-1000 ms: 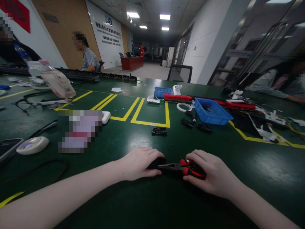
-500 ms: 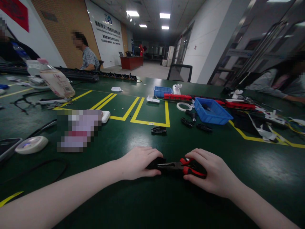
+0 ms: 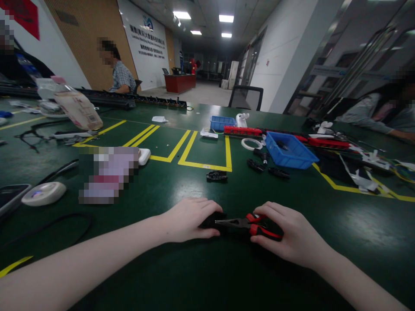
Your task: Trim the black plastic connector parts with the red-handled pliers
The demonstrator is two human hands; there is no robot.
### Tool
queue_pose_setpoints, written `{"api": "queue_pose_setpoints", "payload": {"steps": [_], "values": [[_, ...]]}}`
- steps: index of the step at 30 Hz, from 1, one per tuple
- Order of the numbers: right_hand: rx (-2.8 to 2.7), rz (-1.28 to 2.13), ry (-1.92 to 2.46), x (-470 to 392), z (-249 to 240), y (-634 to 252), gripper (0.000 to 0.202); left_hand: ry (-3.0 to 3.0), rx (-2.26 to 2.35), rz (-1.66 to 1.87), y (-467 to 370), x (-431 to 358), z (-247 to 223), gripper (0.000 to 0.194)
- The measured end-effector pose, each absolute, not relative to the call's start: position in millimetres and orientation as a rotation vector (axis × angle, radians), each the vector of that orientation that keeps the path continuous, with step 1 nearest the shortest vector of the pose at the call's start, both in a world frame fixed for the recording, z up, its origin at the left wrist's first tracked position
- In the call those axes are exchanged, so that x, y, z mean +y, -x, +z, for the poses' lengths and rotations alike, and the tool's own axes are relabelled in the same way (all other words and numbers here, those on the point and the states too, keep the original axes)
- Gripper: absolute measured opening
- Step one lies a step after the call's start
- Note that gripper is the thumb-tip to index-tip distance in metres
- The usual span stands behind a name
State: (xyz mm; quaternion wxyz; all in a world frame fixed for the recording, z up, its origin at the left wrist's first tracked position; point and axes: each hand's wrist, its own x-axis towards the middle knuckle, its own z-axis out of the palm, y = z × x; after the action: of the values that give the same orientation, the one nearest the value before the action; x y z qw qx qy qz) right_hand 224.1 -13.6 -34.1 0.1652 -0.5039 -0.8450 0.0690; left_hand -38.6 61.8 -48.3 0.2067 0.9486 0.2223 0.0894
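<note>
Holding steady, the right hand (image 3: pixel 284 231) still grips the pliers (image 3: pixel 241 223), tips at the black part (image 3: pixel 208 220) clasped by the left hand (image 3: pixel 190 219) (barely a shift!), work apparently mid-step.

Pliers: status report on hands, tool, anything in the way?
Right hand around red-handled pliers; left hand pinching dark part. Plier tips at the part, exact contact unclear. No obstruction seen; black piece lies beyond the hands.
</note>
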Motion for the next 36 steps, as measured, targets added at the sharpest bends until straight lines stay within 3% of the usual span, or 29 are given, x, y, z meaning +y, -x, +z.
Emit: {"api": "queue_pose_setpoints", "payload": {"steps": [36], "values": [[-2.399, 0.235, 1.410, -12.3, -37.8, -224.8, 0.028, -2.677, 0.617, 0.233, 37.8, 62.2, -47.8, 0.036]]}}
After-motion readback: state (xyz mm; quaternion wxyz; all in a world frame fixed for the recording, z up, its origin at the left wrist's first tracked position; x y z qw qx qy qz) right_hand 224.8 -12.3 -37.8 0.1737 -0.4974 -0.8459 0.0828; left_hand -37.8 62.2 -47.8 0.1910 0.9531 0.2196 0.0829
